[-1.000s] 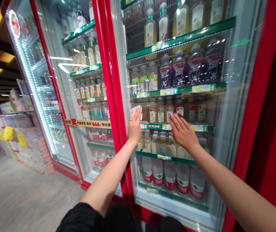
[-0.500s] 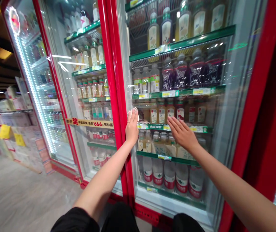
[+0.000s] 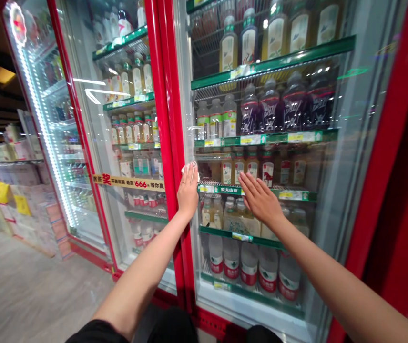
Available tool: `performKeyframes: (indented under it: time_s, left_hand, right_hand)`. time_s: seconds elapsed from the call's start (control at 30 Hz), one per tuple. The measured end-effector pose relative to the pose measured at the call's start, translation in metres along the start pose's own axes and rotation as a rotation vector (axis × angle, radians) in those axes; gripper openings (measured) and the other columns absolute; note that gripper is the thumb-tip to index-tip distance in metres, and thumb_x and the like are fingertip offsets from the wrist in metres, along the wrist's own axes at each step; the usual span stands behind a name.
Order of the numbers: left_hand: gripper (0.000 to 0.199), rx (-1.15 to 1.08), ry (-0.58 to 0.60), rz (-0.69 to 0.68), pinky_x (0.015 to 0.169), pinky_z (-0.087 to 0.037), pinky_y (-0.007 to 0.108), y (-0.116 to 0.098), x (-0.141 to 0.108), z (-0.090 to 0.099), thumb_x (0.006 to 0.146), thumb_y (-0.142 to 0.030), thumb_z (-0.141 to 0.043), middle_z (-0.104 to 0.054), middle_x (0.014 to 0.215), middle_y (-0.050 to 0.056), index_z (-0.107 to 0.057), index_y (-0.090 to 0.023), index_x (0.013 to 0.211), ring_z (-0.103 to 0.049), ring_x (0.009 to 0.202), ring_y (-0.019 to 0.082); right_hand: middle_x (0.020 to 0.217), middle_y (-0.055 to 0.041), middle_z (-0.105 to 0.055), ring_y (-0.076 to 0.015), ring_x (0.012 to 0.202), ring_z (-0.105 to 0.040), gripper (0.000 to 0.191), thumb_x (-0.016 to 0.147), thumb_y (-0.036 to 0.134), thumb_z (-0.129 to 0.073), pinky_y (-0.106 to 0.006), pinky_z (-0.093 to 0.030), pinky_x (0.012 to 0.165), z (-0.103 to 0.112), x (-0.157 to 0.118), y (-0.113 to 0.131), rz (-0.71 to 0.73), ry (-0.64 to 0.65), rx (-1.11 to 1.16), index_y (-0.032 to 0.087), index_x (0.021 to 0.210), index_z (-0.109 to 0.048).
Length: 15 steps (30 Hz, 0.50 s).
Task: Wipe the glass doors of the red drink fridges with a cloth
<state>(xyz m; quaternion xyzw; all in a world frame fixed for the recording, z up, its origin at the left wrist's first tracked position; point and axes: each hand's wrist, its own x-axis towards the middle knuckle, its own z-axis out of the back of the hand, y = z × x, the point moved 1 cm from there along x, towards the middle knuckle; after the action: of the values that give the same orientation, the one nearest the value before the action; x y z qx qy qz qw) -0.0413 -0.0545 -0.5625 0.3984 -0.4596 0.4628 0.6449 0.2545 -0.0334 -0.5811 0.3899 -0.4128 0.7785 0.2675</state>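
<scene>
My left hand [image 3: 188, 193] presses a white cloth [image 3: 196, 170] against the left edge of the glass door, beside the red frame [image 3: 171, 119]. Its fingers point up and lie over the cloth, which shows around the fingertips. To the right, my right hand [image 3: 261, 199] is stretched out flat at the glass door [image 3: 211, 166], palm toward the glass, with nothing visible in it. Behind the glass stand bottles on shelves with green edges, among them dark purple bottles [image 3: 270, 112] and large clear bottles with red labels [image 3: 249, 267].
On the left are more glass-fronted coolers, one with a bright light strip [image 3: 43, 114]. A printed banner [image 3: 132, 183] crosses the neighbouring door. Stacked boxes with yellow signs [image 3: 21, 205] stand farther left on the grey floor [image 3: 35, 286].
My left hand and the cloth have shifted slightly left, closer to the red frame. My right hand has also moved a little left across the glass. The view has shifted slightly.
</scene>
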Motion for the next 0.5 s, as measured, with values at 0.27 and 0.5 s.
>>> performKeyframes:
  time_s: [0.27,0.5]
  left_hand:
    - [0.088,0.139,0.067,-0.022,0.139,-0.027,0.057,0.018,0.008,0.015,0.095,0.005,-0.038,-0.036,0.178,0.013,-0.020,-0.023,0.176,-0.025,0.169,0.027]
    - [0.095,0.023,0.098,0.066,0.141,-0.023,0.053,-0.002,-0.022,0.002,0.087,0.013,-0.029,-0.030,0.181,0.013,-0.017,-0.019,0.176,-0.011,0.171,0.022]
  right_hand:
    - [0.182,-0.0079,-0.022,-0.0211,0.168,-0.028,0.084,0.111,0.028,-0.046,-0.040,-0.019,0.139,-0.004,-0.002,0.004,-0.041,0.016,-0.011,0.020,0.176,0.006]
    - [0.182,-0.0085,-0.023,-0.0214,0.168,-0.028,0.083,0.111,0.028,-0.048,-0.040,-0.020,0.139,-0.006,-0.001,0.004,-0.035,-0.018,-0.020,0.018,0.176,0.002]
